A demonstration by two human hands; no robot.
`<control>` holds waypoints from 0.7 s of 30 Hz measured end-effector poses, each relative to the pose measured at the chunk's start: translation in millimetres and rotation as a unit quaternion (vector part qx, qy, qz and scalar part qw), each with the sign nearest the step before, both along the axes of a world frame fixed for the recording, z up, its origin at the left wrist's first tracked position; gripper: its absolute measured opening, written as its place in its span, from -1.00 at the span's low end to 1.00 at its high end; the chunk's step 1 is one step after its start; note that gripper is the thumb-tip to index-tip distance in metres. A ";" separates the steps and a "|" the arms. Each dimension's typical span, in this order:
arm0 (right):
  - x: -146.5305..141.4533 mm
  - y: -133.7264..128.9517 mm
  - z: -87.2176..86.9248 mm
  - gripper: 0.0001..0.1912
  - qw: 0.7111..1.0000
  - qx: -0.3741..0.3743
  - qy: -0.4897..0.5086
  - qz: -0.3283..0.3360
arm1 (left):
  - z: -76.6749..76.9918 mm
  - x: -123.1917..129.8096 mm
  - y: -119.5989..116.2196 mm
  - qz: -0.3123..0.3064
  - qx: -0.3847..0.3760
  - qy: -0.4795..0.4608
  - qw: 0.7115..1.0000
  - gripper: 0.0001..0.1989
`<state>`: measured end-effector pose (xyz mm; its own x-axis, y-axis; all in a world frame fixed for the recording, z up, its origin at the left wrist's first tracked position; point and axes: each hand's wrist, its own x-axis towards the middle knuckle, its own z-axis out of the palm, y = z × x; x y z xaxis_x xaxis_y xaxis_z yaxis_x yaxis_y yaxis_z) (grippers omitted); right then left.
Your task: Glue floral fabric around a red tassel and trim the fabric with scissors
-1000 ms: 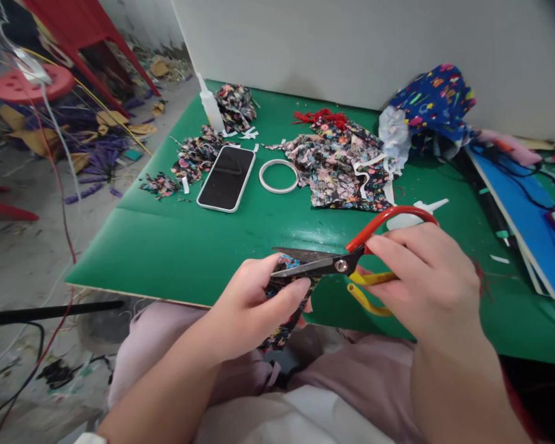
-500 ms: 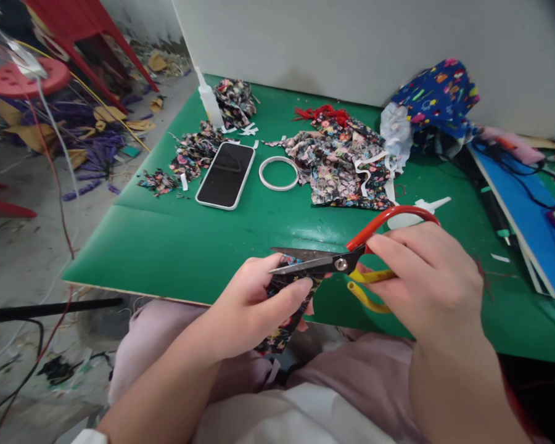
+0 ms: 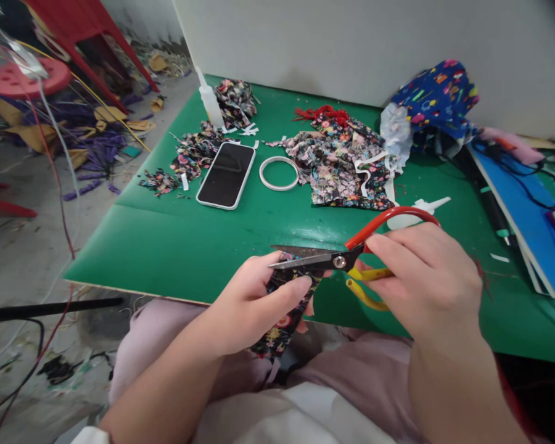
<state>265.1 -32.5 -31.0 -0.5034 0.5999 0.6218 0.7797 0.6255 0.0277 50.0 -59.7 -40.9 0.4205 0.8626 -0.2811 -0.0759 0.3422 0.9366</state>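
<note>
My left fingers (image 3: 292,292) pinch the cloth (image 3: 280,327); my right fingers (image 3: 388,250) grip the scissors (image 3: 370,232), blades (image 3: 305,263) slightly apart at its far end.

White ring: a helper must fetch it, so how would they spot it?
On the green tabletop, find the smartphone with its dark screen up. The white ring lies between that and the large floral fabric pile. Unlike those neighbours, it is a thin hoop with green showing through.

Floral-print blk fabric (image 3: 284,320), red/yellow-handled scissors (image 3: 340,262), green table (image 3: 166,246), wht-edged blk phone (image 3: 226,176).
</note>
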 end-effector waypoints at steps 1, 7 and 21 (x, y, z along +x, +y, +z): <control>-0.2 -0.2 0.0 -0.89 1.000 -0.002 0.000 -0.004 | 0.5 0.1 0.3 -0.002 0.003 -0.001 1.000 -0.78; -0.5 -0.2 0.5 -0.91 1.000 -0.014 0.004 0.006 | 1.6 0.4 2.1 -0.004 0.022 0.002 1.000 -0.81; -0.7 4.3 -0.7 -0.85 0.997 -0.047 0.057 -0.010 | 2.2 2.3 3.7 0.007 0.019 0.017 1.000 -0.84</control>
<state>264.3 -28.2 -31.7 -0.4200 0.6671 0.6153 0.7865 0.6058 -0.1200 52.3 -56.0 -38.7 0.3995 0.8785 -0.2618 -0.0489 0.3056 0.9509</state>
